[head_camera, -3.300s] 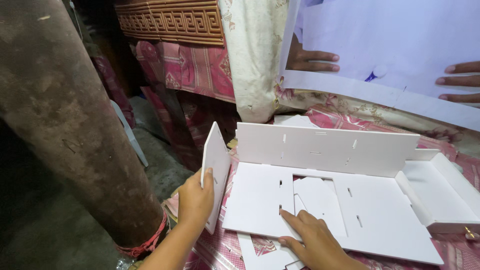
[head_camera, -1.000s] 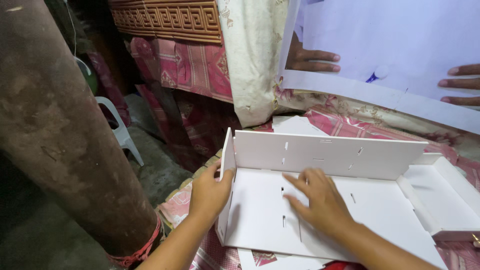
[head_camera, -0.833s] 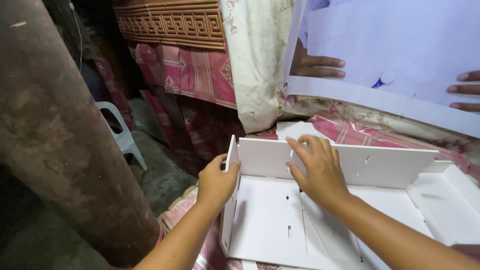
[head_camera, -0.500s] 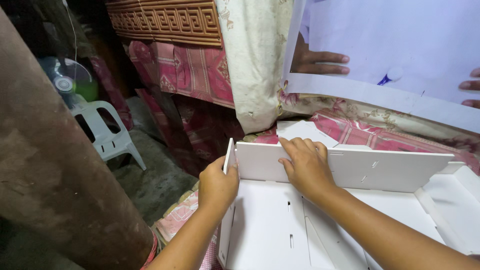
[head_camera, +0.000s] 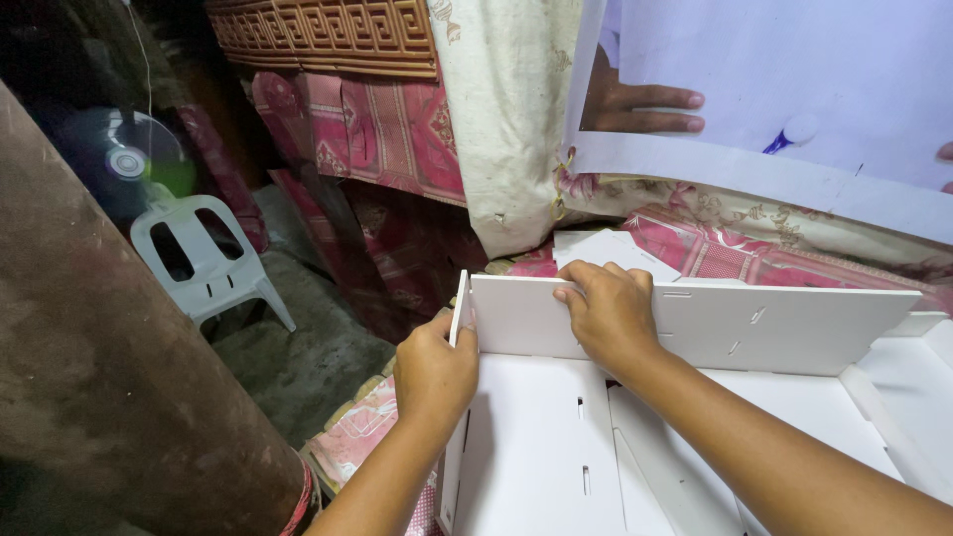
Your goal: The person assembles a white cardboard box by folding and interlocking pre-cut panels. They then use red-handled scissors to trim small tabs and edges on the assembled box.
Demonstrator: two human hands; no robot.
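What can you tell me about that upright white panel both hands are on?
The upright white panel looks like smooth foam board, long and rectangular, pierced by a few small slots. It stands on edge along the far side of a flat white base board. The right hand grips its top edge; the left hand presses a narrow side panel against its left end.

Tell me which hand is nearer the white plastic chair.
Left. The left hand grips the white side panel on the side facing the plastic chair; the right hand rests farther away on the back panel.
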